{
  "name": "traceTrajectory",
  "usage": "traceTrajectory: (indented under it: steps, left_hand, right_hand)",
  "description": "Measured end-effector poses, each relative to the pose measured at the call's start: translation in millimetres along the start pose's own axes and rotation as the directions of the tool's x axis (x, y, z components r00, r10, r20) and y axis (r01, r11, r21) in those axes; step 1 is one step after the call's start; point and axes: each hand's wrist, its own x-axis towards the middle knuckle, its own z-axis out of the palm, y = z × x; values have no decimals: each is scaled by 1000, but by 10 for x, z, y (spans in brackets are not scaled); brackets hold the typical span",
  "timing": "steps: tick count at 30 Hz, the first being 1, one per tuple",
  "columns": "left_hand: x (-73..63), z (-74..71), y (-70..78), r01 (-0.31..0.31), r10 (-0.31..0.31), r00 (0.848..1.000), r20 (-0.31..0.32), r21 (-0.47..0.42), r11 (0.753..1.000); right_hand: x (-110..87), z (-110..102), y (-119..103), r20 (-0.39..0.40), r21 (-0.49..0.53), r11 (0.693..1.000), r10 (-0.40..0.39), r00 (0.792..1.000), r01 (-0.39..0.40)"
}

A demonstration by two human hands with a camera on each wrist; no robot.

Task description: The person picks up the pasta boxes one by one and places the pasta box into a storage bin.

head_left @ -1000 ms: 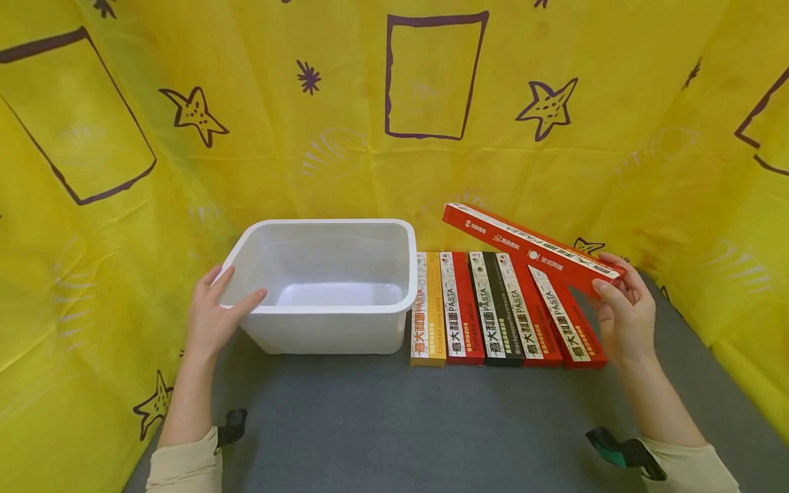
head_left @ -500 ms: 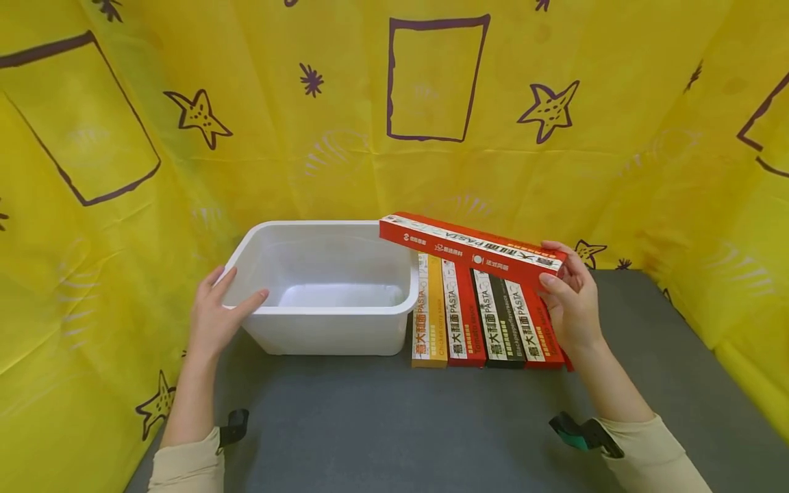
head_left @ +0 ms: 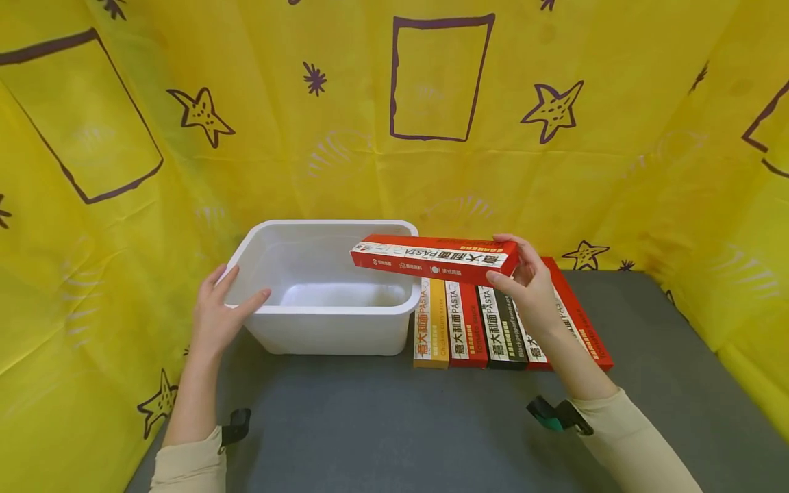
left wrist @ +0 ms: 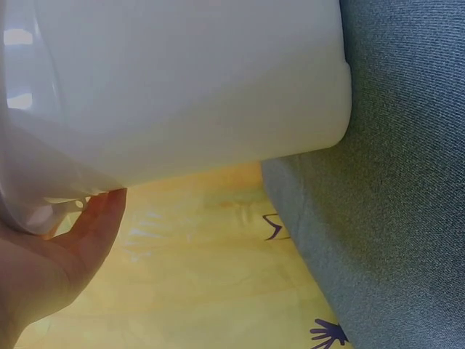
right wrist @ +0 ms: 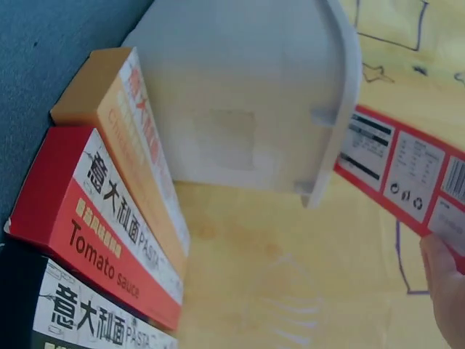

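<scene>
Head view: from my remote station I see a person's two bare hands at work above a dark grey table point(head_left: 394, 424). On the left stands a white tub point(head_left: 327, 332), upright and open at the top. The left hand point(head_left: 216, 311) grips its near left corner, thumb over the rim and fingers against the outer side.

The right hand point(head_left: 533, 284) pinches the right end of a long red carton point(head_left: 431, 260), thumb in front, fingers behind. I see this carton held in the air, crosswise, with its left end over the tub's right rim and its right part above a row of boxes.

That row lies on the table just beside the tub: first a yellow box point(head_left: 439, 329), then a tomato box point(head_left: 473, 329), a black box point(head_left: 510, 329), a fourth box point(head_left: 537, 350) mostly hidden by the right hand and forearm, and a slanted end box point(head_left: 582, 315) in red.

My left wrist feed shows fingers curled up around the tub's lip. My right wrist feed shows the carton's printed panels and barcode point(right wrist: 454, 178); the tub's rim hides its far end. Yellow cloth point(head_left: 277, 82) with purple drawings hangs behind.
</scene>
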Motion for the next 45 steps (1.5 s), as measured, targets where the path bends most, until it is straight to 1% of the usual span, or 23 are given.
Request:
traceTrajectory:
  steps: [3, 8, 13, 16, 18, 23, 29, 31, 34, 40, 45]
  left_hand:
    - [1, -6, 3, -3, 3, 1000, -3, 5, 1000]
    - [10, 5, 7, -15, 15, 1000, -9, 10, 1000]
    - [7, 12, 4, -8, 8, 1000, -10, -5, 1000]
    - [2, 7, -4, -5, 5, 1000, -13, -13, 1000]
    - [3, 5, -7, -6, 6, 1000, -16, -14, 1000]
    - [1, 13, 1, -1, 1, 1000, -14, -8, 1000]
    - [-8, 8, 15, 9, -9, 1000, -12, -4, 1000]
    - [-10, 3, 15, 11, -12, 1000, -10, -6, 1000]
    - [-9, 0, 9, 17, -17, 1000, -4, -13, 1000]
    - [-11, -4, 7, 20, -20, 1000, -1, -16, 1000]
    - [-12, -9, 10, 12, -11, 1000, 1, -14, 1000]
  right_hand:
    - [45, 26, 33, 32, -40, 999, 19, 999, -18]
    - [124, 52, 58, 89, -56, 998, 42, 995, -37]
    - [240, 101, 54, 145, -152, 988, 57, 988, -35]
    - [314, 156, 75, 166, -214, 976, 64, 984, -28]
    - [352, 194, 97, 174, -259, 966, 54, 983, -7]
    - [388, 289, 130, 208, -394, 916, 1, 978, 83]
    - [424, 427, 152, 288, -484, 854, -51, 956, 192]
    - [442, 464, 165, 309, -502, 838, -54, 949, 212]
    - [464, 509, 196, 339, -520, 824, -39, 940, 222]
    - [491, 588, 261, 386, -537, 815, 10, 922, 216]
    - [516, 613, 331, 399, -545, 810, 25, 917, 216]
